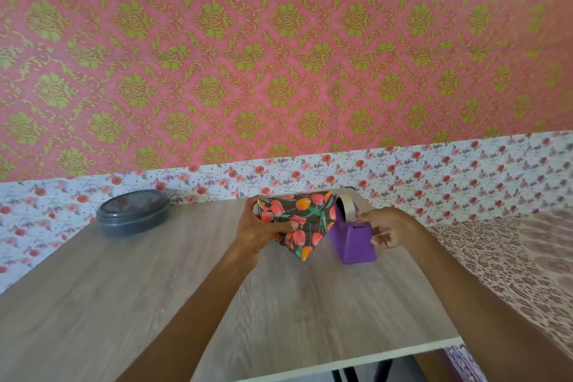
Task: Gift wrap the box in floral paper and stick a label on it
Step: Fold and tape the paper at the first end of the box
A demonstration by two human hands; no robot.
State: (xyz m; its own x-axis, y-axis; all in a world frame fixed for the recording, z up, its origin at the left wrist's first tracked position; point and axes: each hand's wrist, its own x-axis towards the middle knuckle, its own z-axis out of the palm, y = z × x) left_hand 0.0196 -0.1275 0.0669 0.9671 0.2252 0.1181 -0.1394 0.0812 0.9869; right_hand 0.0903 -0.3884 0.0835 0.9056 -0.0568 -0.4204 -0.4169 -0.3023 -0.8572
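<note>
Pink-and-green wallpaper (279, 56) backs the wood-grain tabletop (139, 288) I'm watching. At far left sits a dark lidded tub (133, 211), nothing touching it. Next, the left hand (260, 226) grips the box (297, 217) at the tabletop's far middle. Floral paper is round the box, the thumb pins an end fold, and a triangular flap (302, 246) hangs loose. Just to its right stands the purple dispenser (353, 242), where the right hand (390, 228) seems to have its fingers (367, 220) pinching the tape (348, 204) end. My worry is that a sharp pull could drag the dispenser, or the thumb could ease and let the fold spring open.
</note>
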